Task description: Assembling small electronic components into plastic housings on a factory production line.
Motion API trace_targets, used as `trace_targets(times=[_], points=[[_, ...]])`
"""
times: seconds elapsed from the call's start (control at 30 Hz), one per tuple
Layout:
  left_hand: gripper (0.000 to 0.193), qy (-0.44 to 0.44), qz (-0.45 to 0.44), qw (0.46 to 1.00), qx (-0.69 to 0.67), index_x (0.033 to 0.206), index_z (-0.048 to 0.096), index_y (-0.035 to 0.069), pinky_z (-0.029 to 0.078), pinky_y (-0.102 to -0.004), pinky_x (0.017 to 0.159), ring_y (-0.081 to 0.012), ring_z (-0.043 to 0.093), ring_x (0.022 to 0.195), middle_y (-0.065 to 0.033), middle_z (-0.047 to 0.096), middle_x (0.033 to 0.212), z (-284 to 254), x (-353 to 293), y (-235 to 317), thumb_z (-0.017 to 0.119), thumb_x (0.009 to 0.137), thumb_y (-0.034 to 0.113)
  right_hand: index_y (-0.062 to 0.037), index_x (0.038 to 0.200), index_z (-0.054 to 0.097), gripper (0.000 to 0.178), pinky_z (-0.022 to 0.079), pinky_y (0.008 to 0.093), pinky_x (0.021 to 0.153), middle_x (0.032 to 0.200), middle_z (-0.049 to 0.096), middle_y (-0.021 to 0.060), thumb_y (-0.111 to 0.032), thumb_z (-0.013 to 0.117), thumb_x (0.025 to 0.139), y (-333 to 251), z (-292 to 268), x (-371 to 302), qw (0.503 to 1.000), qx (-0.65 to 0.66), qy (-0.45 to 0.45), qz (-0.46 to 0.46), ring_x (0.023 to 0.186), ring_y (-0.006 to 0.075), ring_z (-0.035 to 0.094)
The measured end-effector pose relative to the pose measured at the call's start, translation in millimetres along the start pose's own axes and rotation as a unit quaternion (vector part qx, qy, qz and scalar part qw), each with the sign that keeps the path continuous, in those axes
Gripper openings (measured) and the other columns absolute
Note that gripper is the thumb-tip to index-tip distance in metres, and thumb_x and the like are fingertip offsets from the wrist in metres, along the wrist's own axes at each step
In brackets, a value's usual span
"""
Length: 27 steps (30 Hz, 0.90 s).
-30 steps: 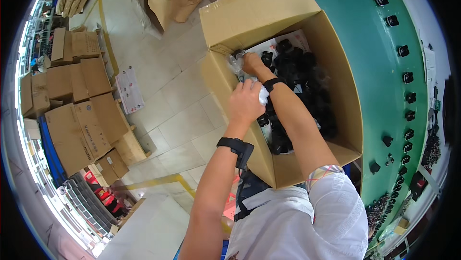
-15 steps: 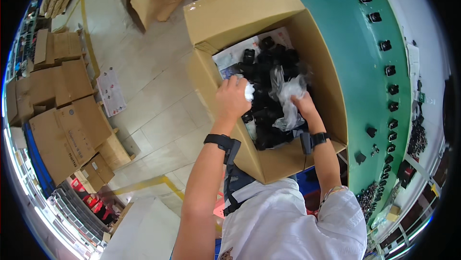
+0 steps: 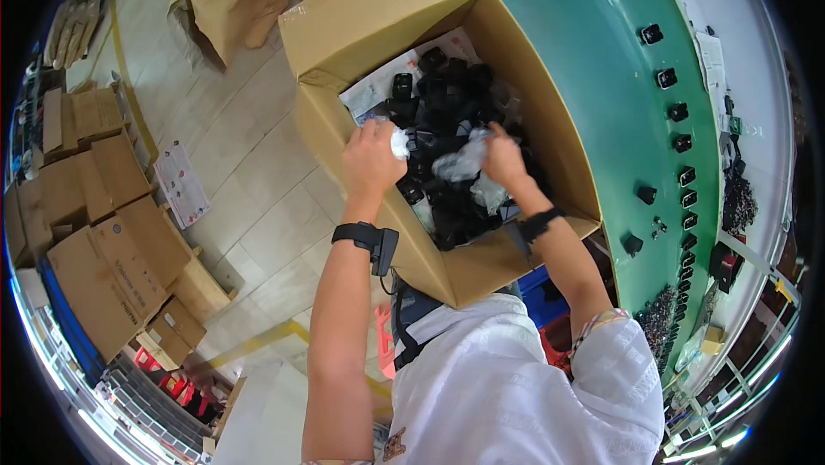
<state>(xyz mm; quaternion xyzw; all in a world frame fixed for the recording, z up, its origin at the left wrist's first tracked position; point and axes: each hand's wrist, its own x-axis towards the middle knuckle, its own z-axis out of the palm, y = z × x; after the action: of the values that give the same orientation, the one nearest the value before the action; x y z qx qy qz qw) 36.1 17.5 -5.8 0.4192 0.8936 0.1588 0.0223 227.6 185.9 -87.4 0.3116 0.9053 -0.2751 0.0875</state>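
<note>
Plastic (image 3: 462,161) has shifted rightward with right hand (image 3: 505,158).

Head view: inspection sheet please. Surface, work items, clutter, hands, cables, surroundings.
Surface: green table right of the cardboard box; small black pieces spaced along it.
Work items: box open, heaped black parts and clear plastic inside.
Clutter: brown paper sack and printed sheet on the floor.
Hands: left hand at the box's left edge, something white beside its fingers; right hand at the clear plastic, grip unclear.
Cables: thin dark cable at the left wristband.
Surroundings: stacked cartons at left, yellow-marked tiled floor.
</note>
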Motion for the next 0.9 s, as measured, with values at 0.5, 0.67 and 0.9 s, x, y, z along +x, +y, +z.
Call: trace_targets(times=[0.5, 0.67, 0.9], points=[[0.032, 0.038, 0.002, 0.999, -0.012, 0.09, 0.063, 0.012, 0.051, -0.0387, 0.07, -0.0292, 0.059, 0.085, -0.0066, 0.058, 0.088, -1, -2, -11, 0.069, 0.059, 0.008, -0.0016, 0.124, 0.05, 0.054, 0.049, 0.0318, 0.08, 0.113, 0.06, 0.0074, 0.003, 0.06, 0.072, 21, -79, -7, 0.872, 0.478, 0.083, 0.07, 0.093, 0.016, 0.061], [0.036, 0.027, -0.003, 1.0, -0.012, 0.094, 0.064, 0.012, 0.052, -0.0386, 0.073, -0.0288, 0.06, 0.088, -0.0069, 0.06, 0.092, -2, -1, -9, 0.07, 0.059, 0.009, -0.0173, 0.134, 0.046, 0.066, 0.049, 0.0478, 0.081, 0.099, 0.064, 0.0246, 0.001, 0.056, 0.071, 5, -49, 3, 0.993, 0.083, -0.073, -0.041, 0.09, 0.044, 0.061], [0.04, -0.003, -0.003, 1.0, -0.017, 0.098, 0.066, 0.012, 0.052, -0.0385, 0.074, -0.0286, 0.06, 0.09, -0.0073, 0.061, 0.096, -4, 5, 4, 0.069, 0.059, 0.007, -0.0061, 0.112, 0.062, 0.037, 0.052, 0.0481, 0.077, 0.088, 0.066, 0.0229, -0.01, 0.056, 0.076, 28, 45, 36, 0.998, -0.059, -0.002, 0.001, 0.087, 0.041, 0.063]])
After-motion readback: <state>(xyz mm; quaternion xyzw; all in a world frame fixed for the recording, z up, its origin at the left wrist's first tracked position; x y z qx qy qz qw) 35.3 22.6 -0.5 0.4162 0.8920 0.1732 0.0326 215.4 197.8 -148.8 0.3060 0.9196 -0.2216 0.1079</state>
